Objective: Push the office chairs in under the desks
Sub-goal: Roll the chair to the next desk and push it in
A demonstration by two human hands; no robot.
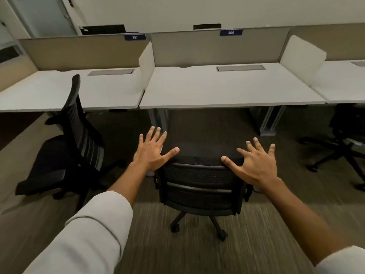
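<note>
While both spread hands, left hand and right hand, grasp nothing, chair faces desk.

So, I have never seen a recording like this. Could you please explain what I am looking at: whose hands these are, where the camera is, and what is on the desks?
There is no machine here. One wide-angle camera sits on a person's head and looks forward and down, so you see that person's own arms. The left hand and the right hand are open with fingers spread, at the top corners of the backrest of a black office chair; they hold nothing. That chair faces the middle desk, marked 306, and is not yet under it. A second chair stands turned sideways at the left desk, marked 307, and a third is partly visible at the right edge. The desktops carry no loose objects.
</note>
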